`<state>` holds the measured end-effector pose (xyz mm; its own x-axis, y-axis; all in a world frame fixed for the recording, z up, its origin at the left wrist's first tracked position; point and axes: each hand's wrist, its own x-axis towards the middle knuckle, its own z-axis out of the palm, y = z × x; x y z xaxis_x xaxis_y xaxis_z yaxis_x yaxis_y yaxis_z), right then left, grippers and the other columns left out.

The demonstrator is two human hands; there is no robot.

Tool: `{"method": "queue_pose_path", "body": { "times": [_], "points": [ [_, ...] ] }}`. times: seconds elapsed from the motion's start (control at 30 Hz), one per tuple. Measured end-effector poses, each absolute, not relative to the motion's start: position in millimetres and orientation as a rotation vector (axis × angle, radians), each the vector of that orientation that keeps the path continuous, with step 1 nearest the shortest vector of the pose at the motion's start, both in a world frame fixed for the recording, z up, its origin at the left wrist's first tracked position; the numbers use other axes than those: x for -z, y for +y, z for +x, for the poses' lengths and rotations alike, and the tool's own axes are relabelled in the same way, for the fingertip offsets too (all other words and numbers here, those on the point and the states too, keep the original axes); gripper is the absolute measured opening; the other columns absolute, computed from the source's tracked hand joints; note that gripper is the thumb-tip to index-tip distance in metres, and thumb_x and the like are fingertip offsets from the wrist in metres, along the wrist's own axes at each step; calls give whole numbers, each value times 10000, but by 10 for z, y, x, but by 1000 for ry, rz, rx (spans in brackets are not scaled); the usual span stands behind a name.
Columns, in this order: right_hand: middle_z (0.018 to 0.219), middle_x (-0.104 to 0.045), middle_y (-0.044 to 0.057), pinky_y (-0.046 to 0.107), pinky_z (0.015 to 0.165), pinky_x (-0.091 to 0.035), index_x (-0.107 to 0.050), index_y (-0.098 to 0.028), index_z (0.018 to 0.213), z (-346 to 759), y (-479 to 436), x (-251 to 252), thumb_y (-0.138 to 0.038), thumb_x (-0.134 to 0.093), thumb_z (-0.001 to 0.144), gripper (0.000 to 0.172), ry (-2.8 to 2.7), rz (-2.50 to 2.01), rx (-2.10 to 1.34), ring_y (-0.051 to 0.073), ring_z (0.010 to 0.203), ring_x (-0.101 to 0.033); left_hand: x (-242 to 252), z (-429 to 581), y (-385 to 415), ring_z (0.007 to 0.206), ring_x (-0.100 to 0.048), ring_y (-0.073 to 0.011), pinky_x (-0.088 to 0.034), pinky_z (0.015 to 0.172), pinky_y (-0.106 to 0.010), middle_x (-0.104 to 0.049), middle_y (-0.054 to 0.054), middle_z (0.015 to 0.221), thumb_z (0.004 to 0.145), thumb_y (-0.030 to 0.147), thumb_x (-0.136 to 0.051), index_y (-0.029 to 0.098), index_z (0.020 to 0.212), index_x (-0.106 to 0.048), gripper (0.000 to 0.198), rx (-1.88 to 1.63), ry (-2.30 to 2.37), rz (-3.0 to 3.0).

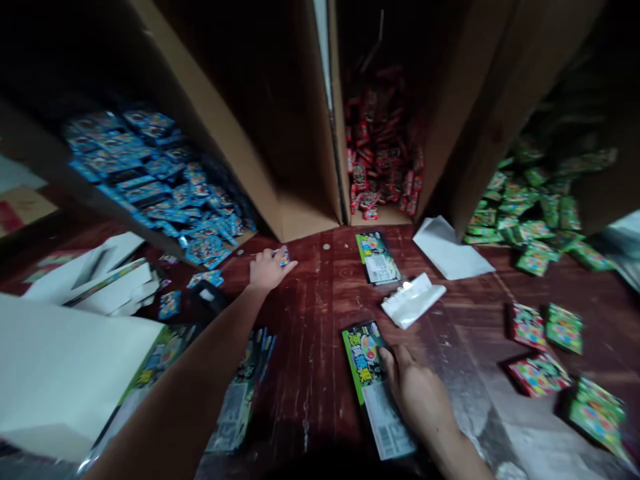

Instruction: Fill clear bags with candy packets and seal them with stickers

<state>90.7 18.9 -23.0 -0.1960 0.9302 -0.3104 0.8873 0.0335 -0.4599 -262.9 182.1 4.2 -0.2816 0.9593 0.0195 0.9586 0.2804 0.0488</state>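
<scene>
My left hand (pixel 270 269) reaches forward over the table, its fingers closed on a small blue packet (pixel 285 257). Near the front of the table, my right hand (pixel 417 387) grips the right edge of a flat black and green printed package (pixel 367 373), thumb on its top face. Another package of that kind (pixel 377 257) lies farther back. More of them (pixel 240 393) lie beneath my left forearm, partly hidden by it.
Open cardboard boxes hold blue packets (pixel 150 173), red packets (pixel 383 160) and green packets (pixel 530 200). Loose red packets (pixel 539 373) and green packets (pixel 564 328) lie at right. White paper (pixel 450 248), a crumpled wrapper (pixel 413 300) and white sheets (pixel 60 373) are on the table.
</scene>
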Motion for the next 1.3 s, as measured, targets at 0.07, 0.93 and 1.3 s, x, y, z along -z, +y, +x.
{"method": "queue_pose_path", "body": {
  "times": [0.07, 0.93, 1.3],
  "points": [
    [1084, -700, 118, 377, 698, -532, -575, -235, 1099, 993, 201, 204, -492, -268, 1046, 403, -2194, -1882, -718, 291, 920, -714, -7, -2634, 1828, 1291, -365, -446, -326, 1024, -574, -405, -248, 1456, 952, 597, -466, 153, 1496, -416, 705, -65, 2509, 1903],
    [1413, -496, 145, 581, 1088, -359, -410, -226, 1440, 2598, -432, 373, -392, -489, 995, 481, -1779, -1482, -187, 325, 1307, -449, -290, 287, 547, 1501, -181, -396, -95, 1213, -594, -251, -134, 1638, 650, 884, -599, 226, 1556, -282, 1163, -175, 710, 2811],
    [1415, -513, 168, 541, 1071, -419, -417, -195, 1465, 2473, -122, 561, -474, -621, 916, 648, -2208, -1370, -261, 338, 1276, -495, -370, -541, 360, 1214, -517, -318, -305, 1126, -483, -598, -107, 1303, 666, 377, -787, 195, 1386, -489, 800, 207, 935, 2692]
  ]
}}
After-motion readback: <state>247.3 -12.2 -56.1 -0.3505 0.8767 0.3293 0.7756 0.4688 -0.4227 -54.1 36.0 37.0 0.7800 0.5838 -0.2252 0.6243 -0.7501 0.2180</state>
